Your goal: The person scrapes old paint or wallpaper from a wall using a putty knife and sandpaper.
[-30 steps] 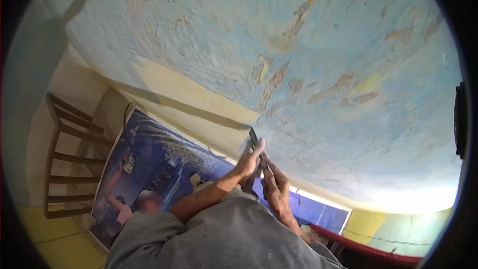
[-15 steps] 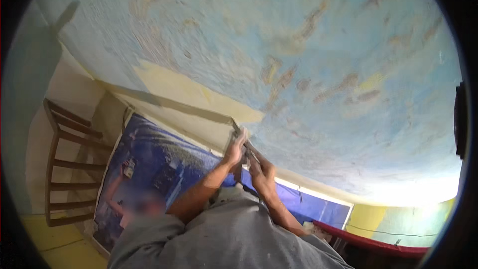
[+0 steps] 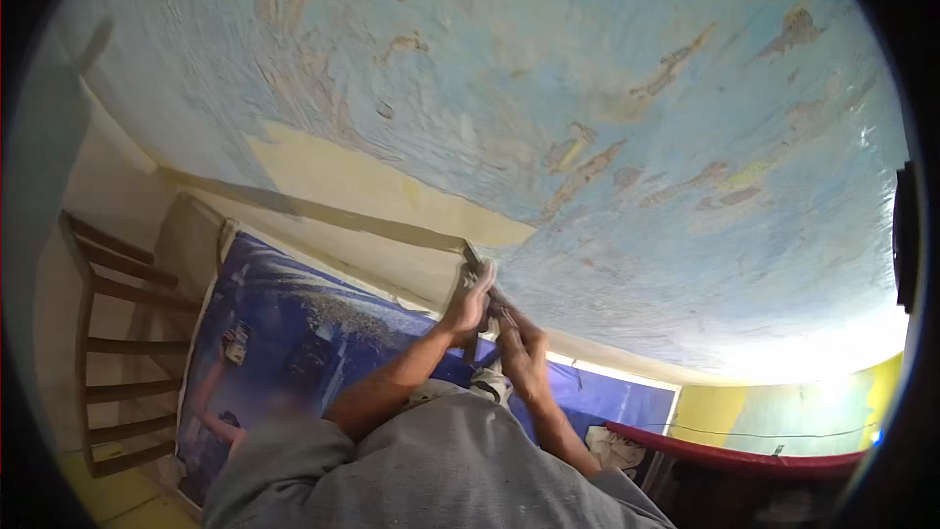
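Observation:
Both of my hands are raised together in the middle of the view, by the lower edge of a blue, patchy wall surface [image 3: 607, 264]. My left hand [image 3: 470, 302] is nearly upright, its fingers straight and close together, pressed along a dark, flat, narrow tool [image 3: 464, 284]. My right hand [image 3: 524, 353] is closed around the lower part of the same tool, just right of the left hand. The tool's kind is not clear because the hands cover much of it. Beside its tip lies a bare cream-yellow patch [image 3: 362, 181]. An olive-brown band [image 3: 343, 216] runs leftward from there; whether it is a shadow cannot be told.
A brown wooden ladder-like rack [image 3: 137, 348] stands at the left. A large blue printed sheet [image 3: 323, 333] hangs behind my arms. At the lower right are a red-edged surface [image 3: 744, 456] and a pale cloth-like thing [image 3: 615, 451]. A dark object [image 3: 906, 235] sits at the far right.
The view has shifted slightly, so the rack and sheet appear farther left and the wall marks farther right. Both hands remain on the tool, a little lower in the picture.

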The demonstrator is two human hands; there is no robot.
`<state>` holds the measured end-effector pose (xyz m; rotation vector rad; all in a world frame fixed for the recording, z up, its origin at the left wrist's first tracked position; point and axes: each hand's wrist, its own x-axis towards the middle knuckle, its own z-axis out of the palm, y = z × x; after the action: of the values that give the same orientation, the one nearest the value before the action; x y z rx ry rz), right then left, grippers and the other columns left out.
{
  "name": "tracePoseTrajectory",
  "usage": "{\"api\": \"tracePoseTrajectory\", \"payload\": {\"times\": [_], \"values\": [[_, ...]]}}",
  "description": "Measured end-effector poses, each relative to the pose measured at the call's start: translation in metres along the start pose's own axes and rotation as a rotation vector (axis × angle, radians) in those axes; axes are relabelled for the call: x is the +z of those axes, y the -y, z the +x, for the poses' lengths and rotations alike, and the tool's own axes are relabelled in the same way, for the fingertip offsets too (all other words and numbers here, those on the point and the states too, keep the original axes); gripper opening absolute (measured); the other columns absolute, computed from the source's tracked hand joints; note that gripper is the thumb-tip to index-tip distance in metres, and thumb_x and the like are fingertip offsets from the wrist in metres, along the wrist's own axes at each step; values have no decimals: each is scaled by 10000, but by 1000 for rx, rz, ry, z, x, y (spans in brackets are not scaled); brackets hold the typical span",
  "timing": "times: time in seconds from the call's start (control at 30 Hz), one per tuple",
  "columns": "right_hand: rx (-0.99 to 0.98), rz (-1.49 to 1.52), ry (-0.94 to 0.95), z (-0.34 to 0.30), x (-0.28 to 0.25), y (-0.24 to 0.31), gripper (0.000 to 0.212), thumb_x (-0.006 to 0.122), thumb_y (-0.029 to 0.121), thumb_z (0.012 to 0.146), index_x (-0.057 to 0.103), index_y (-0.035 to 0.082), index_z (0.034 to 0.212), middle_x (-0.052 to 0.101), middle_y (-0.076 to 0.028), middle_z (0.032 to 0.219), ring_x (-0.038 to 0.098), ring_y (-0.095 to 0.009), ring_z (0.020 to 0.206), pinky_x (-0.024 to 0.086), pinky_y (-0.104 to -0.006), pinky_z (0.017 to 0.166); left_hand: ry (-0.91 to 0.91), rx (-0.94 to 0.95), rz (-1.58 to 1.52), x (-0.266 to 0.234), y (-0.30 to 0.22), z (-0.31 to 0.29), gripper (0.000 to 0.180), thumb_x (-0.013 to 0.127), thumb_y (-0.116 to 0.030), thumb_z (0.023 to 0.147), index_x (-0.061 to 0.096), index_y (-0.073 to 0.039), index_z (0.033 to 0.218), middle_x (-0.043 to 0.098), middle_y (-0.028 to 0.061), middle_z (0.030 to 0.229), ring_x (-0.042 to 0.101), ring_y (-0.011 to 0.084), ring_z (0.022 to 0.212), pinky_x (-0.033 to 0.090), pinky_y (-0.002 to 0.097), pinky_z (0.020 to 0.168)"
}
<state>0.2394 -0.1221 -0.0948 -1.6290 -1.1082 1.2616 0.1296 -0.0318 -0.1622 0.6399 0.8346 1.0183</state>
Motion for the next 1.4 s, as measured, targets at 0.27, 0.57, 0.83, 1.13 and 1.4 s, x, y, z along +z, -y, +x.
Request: {"api": "tracePoseTrajectory", "payload": {"times": [0.27,0.57,0.83,1.13,1.4], "values": [[-64,44,53,-7,-14,30,412,524,138,1005,572,2,1390,454,90,667,351,-12,551,283,-199,487,-172,209,2,0,59,19,433,551,-461,1011,608,-43,1108,588,170,1147,573,244,1085,499,401,844],[2,84,147,-24,-44,37,430,461,116,1032,507,17,1448,459,90,690,337,-14,544,270,-198,490,-13,698,783,25,40,-18,294,561,-271,1040,534,-19,1189,570,50,1037,560,116,981,477,286,876],[43,176,163,-22,-34,26,431,461,141,1047,486,-11,1450,633,29,972,384,-2,634,295,-163,545,-86,94,-5,26,20,-20,306,558,-449,1018,520,-145,1013,533,-43,763,454,52,575,336,222,495],[-95,184,108,-18,-19,21,434,488,181,1041,511,5,1437,575,54,767,400,-12,595,311,-184,526,-77,120,-234,30,13,-21,263,569,-337,1034,502,-87,1080,605,54,1052,565,108,1143,446,277,988],[-147,188,138,2,-1,11,485,500,181,1024,459,-51,1447,593,1,812,473,-62,659,381,-219,564,-182,369,-74,-4,33,1,439,579,-415,1009,493,-25,1189,602,91,1007,614,147,872,522,275,794]]}}
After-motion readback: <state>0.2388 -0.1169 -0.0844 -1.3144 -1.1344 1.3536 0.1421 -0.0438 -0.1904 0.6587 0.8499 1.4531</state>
